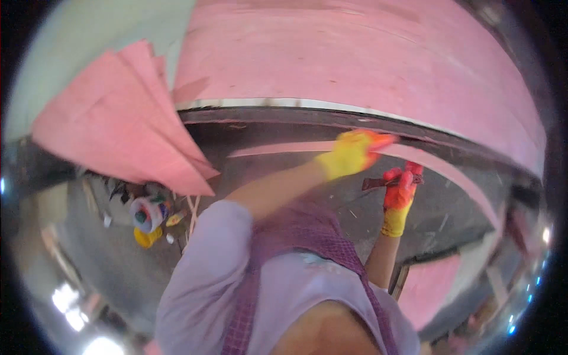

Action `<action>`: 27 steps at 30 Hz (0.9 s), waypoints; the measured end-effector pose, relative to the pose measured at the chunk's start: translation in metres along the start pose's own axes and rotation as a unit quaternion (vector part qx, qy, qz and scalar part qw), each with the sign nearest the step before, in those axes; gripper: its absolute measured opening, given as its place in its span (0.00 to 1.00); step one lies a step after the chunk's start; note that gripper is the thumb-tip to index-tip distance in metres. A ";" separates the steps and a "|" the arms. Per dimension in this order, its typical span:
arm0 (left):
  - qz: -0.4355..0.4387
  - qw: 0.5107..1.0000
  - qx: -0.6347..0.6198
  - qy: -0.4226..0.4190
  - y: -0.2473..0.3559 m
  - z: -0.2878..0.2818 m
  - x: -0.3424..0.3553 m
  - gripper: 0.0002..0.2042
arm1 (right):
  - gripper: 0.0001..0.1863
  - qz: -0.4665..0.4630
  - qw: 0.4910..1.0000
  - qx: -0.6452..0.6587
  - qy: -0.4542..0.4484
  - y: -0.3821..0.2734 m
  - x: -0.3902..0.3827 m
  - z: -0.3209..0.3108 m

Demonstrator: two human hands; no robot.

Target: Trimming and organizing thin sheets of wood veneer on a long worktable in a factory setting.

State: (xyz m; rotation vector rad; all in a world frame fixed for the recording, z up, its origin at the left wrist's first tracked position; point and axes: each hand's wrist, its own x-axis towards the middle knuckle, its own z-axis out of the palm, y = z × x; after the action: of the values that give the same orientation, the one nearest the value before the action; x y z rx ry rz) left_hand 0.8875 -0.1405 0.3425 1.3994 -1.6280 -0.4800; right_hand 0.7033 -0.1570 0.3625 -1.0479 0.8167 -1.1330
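Observation:
My left hand (358, 154), in a yellow and orange-red glove, reaches across to the right and is closed on a long narrow pink strip (447, 167). Movement blurs it slightly. The strip curves from left of that hand to the far right. Below the strip, my right hand (401, 192), gloved alike, is closed around a dark brown piece (374, 184) that sticks out on both sides; its exact kind I cannot make out. Beyond both hands lies a large pink sheet (355, 65) with a pale front edge.
A fanned stack of pink sheets (112, 118) hangs over the edge at the left. Beneath it, on the dark floor (248, 192), are a pale tub (151, 212), a yellow container (147, 236) and small scraps. Another pink sheet (427, 287) lies at lower right.

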 end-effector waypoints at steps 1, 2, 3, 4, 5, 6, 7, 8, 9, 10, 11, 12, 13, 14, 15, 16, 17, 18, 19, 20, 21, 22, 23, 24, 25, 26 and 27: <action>-0.022 0.999 -0.043 0.000 0.009 0.002 0.025 0.25 | 0.34 -0.009 0.999 -0.031 -0.028 -0.005 0.007 0.022; 0.001 0.988 -0.144 0.061 0.013 0.000 0.054 0.23 | 0.36 -0.019 0.996 -0.062 -0.060 -0.013 0.013 0.046; -0.101 0.962 -0.254 -0.019 0.041 -0.029 0.088 0.20 | 0.40 0.031 0.995 -0.079 -0.048 -0.023 0.018 0.058; -0.039 0.964 -0.254 0.066 0.048 -0.041 0.114 0.19 | 0.40 0.037 0.995 -0.071 -0.062 -0.021 0.026 0.070; 0.029 0.955 -0.259 0.143 0.054 -0.046 0.141 0.17 | 0.43 0.020 0.988 -0.122 -0.093 -0.019 0.040 0.078; -0.023 0.906 -0.412 0.093 0.068 -0.061 0.167 0.16 | 0.46 0.003 0.978 -0.173 -0.120 -0.013 0.054 0.082; -0.075 0.832 -0.548 0.050 0.076 -0.082 0.186 0.16 | 0.46 -0.035 0.979 -0.163 -0.118 -0.006 0.066 0.094; -0.077 0.832 -0.547 0.055 0.070 -0.094 0.195 0.16 | 0.46 -0.031 0.979 -0.162 -0.123 -0.004 0.077 0.096; -0.049 0.756 -0.642 0.121 0.060 -0.107 0.204 0.19 | 0.43 -0.014 0.980 -0.181 -0.083 -0.007 0.092 0.095; -0.018 0.663 -0.726 0.184 0.048 -0.119 0.212 0.23 | 0.40 0.003 0.978 -0.202 -0.040 -0.013 0.107 0.094; 0.040 0.681 -0.691 0.237 0.020 -0.123 0.207 0.26 | 0.33 -0.030 0.949 -0.306 -0.076 -0.021 0.120 0.096; 0.020 0.740 -0.632 0.231 -0.018 -0.116 0.196 0.25 | 0.31 0.004 0.918 -0.380 -0.109 -0.032 0.125 0.089; 0.003 0.796 -0.559 0.232 -0.059 -0.115 0.177 0.25 | 0.31 -0.001 0.868 -0.473 -0.151 -0.036 0.128 0.084; -0.006 0.726 -0.647 0.232 -0.092 -0.122 0.158 0.18 | 0.31 -0.004 0.806 -0.562 -0.187 -0.042 0.129 0.077; -0.014 0.647 -0.728 0.227 -0.119 -0.133 0.138 0.14 | 0.32 0.012 0.772 -0.599 -0.211 -0.042 0.131 0.053; -0.077 0.578 -0.757 0.294 -0.137 -0.145 0.123 0.14 | 0.33 0.028 0.738 -0.633 -0.230 -0.036 0.134 0.030; -0.140 0.503 -0.771 0.363 -0.152 -0.156 0.104 0.13 | 0.33 0.027 0.737 -0.632 -0.238 -0.029 0.137 0.020; -0.223 0.513 -0.728 0.397 -0.169 -0.157 0.082 0.12 | 0.34 0.000 0.715 -0.644 -0.271 -0.027 0.136 0.011; -0.306 0.517 -0.678 0.424 -0.190 -0.150 0.058 0.11 | 0.34 -0.025 0.694 -0.653 -0.302 -0.028 0.136 0.006; -0.366 0.565 -0.554 0.490 -0.236 -0.129 0.006 0.15 | 0.34 -0.023 0.692 -0.650 -0.313 -0.026 0.144 0.010; -0.415 0.603 -0.418 0.538 -0.274 -0.117 -0.032 0.23 | 0.35 -0.031 0.662 -0.657 -0.359 -0.021 0.155 0.015; -0.356 0.494 -0.454 0.651 -0.255 -0.126 -0.034 0.39 | 0.36 -0.032 0.631 -0.669 -0.391 -0.021 0.160 0.012; -0.328 0.483 -0.420 0.695 -0.231 -0.140 -0.034 0.47 | 0.36 -0.085 0.592 -0.699 -0.391 -0.016 0.167 0.006; -0.434 0.512 -0.312 0.672 -0.214 -0.157 -0.036 0.47 | 0.36 -0.086 0.594 -0.697 -0.393 -0.011 0.175 0.005; -0.368 0.541 -0.328 0.682 -0.252 -0.142 -0.079 0.47 | 0.36 -0.149 0.595 -0.673 -0.414 -0.005 0.185 0.007; -0.371 0.537 -0.321 0.686 -0.255 -0.140 -0.092 0.47 | 0.35 -0.206 0.594 -0.647 -0.432 0.005 0.193 0.004; -0.369 0.547 -0.317 0.681 -0.252 -0.141 -0.101 0.46 | 0.36 -0.085 0.597 -0.643 -0.472 0.015 0.208 0.008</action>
State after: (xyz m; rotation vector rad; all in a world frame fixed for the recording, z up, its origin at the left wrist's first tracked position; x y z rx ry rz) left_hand 1.1418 -0.0816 0.1820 1.1608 0.4684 -0.2060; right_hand 0.7674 -0.3552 0.3498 -2.6423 0.5323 0.2667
